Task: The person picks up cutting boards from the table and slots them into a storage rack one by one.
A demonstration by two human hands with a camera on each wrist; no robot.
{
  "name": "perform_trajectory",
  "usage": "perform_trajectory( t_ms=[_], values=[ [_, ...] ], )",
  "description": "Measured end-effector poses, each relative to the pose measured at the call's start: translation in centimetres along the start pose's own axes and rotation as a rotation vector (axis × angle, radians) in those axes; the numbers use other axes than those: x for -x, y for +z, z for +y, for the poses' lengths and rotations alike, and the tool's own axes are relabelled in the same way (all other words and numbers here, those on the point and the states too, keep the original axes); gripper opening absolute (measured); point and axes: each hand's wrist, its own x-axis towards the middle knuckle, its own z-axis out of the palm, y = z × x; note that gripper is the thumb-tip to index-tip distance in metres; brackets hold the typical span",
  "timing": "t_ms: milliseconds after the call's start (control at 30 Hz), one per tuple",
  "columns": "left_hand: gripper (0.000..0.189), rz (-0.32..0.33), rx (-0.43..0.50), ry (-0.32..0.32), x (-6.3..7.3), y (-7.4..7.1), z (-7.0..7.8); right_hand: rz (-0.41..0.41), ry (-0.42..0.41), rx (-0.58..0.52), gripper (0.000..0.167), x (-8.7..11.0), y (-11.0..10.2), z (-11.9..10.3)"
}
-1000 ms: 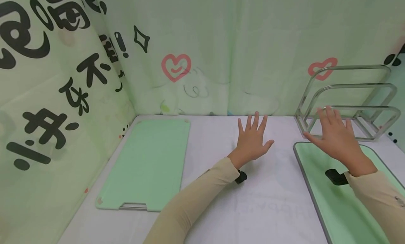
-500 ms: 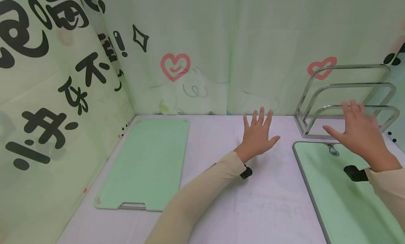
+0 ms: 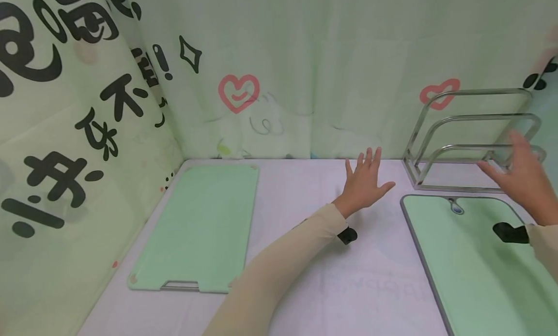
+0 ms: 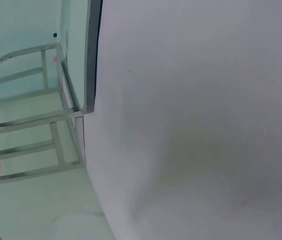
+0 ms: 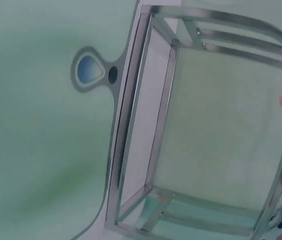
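- Right hand (image 3: pixel 525 176) empty, fingers extended; metal rack (image 3: pixel 484 117) just beyond it, grey-edged board (image 3: pixel 471 268) below.
- Left hand (image 3: pixel 363 183) empty, fingers spread; plain board (image 3: pixel 200 224) leftward.

Pale green curtains (image 3: pixel 279 26) bear black characters (image 3: pixel 119 102), one apparently 不, an exclamation mark (image 3: pixel 160 58) and red hearts (image 3: pixel 239 97)

Mint-green rectangular board (image 3: pixel 196 224) is showing pinkish corner spots (image 3: pixel 133 278). Grey-edged, mint-green rectangular board (image 3: pixel 471 273) is bearing a teardrop mark (image 5: pixel 88 69), probably blue through blur. Silver tubular metal rack (image 3: pixel 484 117) is gleaming. Pale-green fabric backdrop (image 3: pixel 362 55) is carrying black characters (image 3: pixel 32 213), red outlined hearts (image 3: pixel 239 97). White tablecloth (image 3: pixel 348 292) is tinging lilac; long fabric sleeves (image 3: pixel 279 263) are showing beige.
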Motion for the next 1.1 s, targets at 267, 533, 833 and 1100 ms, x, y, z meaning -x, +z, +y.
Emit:
perform_trajectory(
  t_ms=[267,533,833,1100],
  values=[
    [0.078,-0.028,0.408,0.035,-0.8,0.6,0.4,0.115,0.122,-0.054,0.081,-2.7,1.4,8.0],
    [0.066,-0.02,0.837,-0.109,-2.0,1.2,0.6,0.262,0.213,-0.192,0.072,-4.6,2.9,14.0],
    [0.056,-0.052,1.125,-0.227,-3.4,1.4,1.1,0.351,0.427,-0.558,0.069,-4.5,1.9,12.3],
    [0.06,-0.062,1.149,-0.264,-4.0,1.3,1.4,0.377,0.471,-0.752,0.072,-6.5,1.8,16.3]
  ],
)
